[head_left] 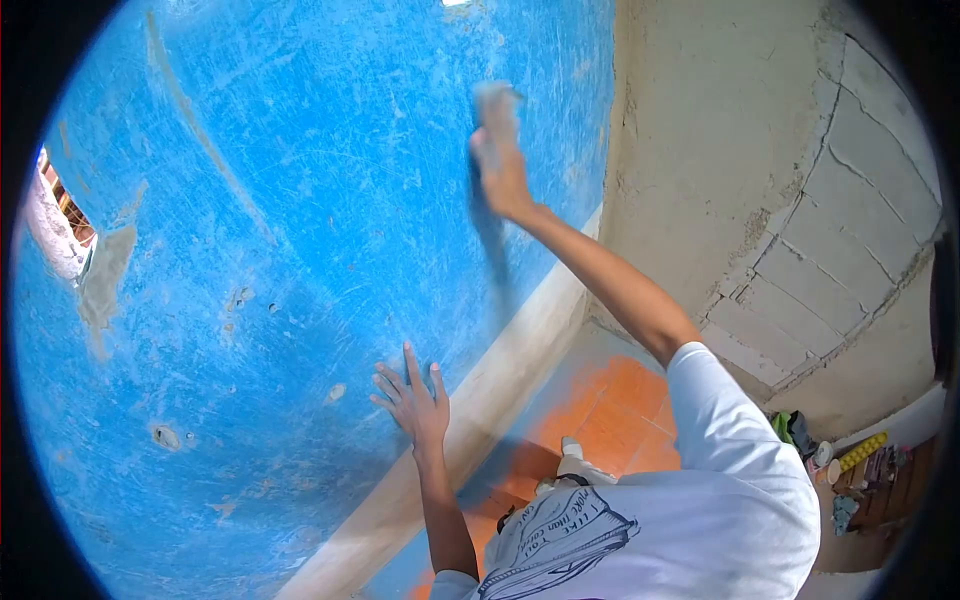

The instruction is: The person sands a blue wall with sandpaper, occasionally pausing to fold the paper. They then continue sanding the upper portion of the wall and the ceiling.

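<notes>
My right hand [500, 170] reaches up against the scuffed blue wall [330, 180]. Under its fingers is a small greyish piece [497, 98] that looks like sandpaper; motion blur hides its exact shape. Lower down, my left hand [417, 402] lies against the same wall with its fingers spread and nothing in it. Fine pale scratches cover the blue paint, along with several chips and patches of bare filler.
A pale band [520, 370] runs along the wall's base. Bluish dust lies on the orange tiled floor [625, 415]. A cracked beige wall [720, 130] meets the blue one. Assorted items, including a yellow object [862, 452], sit at right. A hole [68, 215] opens at left.
</notes>
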`<state>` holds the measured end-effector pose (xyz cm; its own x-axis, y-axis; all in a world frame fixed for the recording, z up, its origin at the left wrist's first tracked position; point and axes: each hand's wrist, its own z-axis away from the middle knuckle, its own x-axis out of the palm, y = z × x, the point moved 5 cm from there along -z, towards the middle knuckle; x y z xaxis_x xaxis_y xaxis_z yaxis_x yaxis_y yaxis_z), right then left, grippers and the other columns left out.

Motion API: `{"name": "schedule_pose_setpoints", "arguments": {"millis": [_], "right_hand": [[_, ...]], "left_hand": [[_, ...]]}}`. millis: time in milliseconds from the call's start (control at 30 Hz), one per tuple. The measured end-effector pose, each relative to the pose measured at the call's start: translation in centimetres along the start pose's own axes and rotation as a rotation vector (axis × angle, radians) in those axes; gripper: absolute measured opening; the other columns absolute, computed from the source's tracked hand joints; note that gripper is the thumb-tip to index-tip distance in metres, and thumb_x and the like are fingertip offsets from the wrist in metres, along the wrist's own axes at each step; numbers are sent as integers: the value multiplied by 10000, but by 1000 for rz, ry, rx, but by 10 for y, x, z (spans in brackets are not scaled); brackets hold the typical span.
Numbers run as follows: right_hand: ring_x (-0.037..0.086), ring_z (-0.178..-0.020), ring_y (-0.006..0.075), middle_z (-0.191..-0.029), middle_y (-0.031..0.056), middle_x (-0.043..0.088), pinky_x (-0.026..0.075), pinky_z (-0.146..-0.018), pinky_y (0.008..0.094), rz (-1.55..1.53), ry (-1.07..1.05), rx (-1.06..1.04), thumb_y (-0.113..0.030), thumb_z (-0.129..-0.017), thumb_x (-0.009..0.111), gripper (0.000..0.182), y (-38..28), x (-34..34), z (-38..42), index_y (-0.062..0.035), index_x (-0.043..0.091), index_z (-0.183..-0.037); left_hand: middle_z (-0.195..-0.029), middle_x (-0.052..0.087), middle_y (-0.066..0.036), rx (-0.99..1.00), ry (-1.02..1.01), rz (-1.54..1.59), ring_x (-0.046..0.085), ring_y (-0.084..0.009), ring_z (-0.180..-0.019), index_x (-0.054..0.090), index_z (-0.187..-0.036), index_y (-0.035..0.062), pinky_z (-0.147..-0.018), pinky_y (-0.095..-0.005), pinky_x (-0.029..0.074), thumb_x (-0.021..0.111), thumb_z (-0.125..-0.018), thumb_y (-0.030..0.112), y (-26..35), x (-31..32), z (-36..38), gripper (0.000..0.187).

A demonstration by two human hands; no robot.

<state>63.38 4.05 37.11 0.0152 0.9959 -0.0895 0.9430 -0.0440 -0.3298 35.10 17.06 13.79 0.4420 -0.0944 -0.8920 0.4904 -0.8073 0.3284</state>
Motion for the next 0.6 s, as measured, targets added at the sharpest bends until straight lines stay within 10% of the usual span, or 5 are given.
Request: {"name": "schedule_pose_setpoints", "arguments": {"millis": [133, 267, 400, 533, 600], "right_hand": [[20, -1547, 339, -1667, 200, 75, 18, -1239, 420, 188, -290, -219, -476, -1075, 301, 675, 4, -5, -2, -43, 217, -1586], [24, -1539, 382, -1669, 201, 51, 11, -1239, 445, -37, -4, 102, -440, -1080, 299, 658, 25, -9, -19, -25, 211, -1582], [5, -1539, 387, -1663, 218, 66, -10, -1230, 525, 270, -565, -311, -361, -1086, 312, 609, -24, -5, 0, -33, 200, -1587], [59, -1532, 419, -1662, 227, 46, 45, -1226, 549, 69, 59, 276, -400, -1067, 344, 636, 38, -11, -16, -131, 157, -1612], [68, -1530, 419, -1666, 211, 49, 43, -1225, 554, 138, -170, -50, -427, -1072, 310, 639, 7, 1, -15, -138, 138, -1615]], "left_hand": [[-1575, -11, -419, 85, 117, -9, 8, -628, -1445, 160, -1619, 205, -1081, -777, -30, 423, -1043, 467, 5, -2, 6, 685], [-1585, -38, -402, 225, 334, -58, 4, -626, -1447, 214, -1609, 184, -1064, -791, -49, 452, -1033, 444, 18, -31, 5, 676], [-1607, -36, -366, 264, 440, -26, 7, -618, -1452, 260, -1600, 193, -1046, -810, -40, 460, -1028, 437, 22, -63, -24, 653], [-1635, -18, -307, 198, 383, -212, 44, -606, -1458, 263, -1599, 253, -1023, -837, -12, 470, -1018, 449, 27, -59, -40, 647], [-1646, -11, -281, 172, 327, -218, 61, -601, -1459, 262, -1598, 283, -1017, -845, 0, 476, -1014, 456, 27, -59, -41, 646]]}}
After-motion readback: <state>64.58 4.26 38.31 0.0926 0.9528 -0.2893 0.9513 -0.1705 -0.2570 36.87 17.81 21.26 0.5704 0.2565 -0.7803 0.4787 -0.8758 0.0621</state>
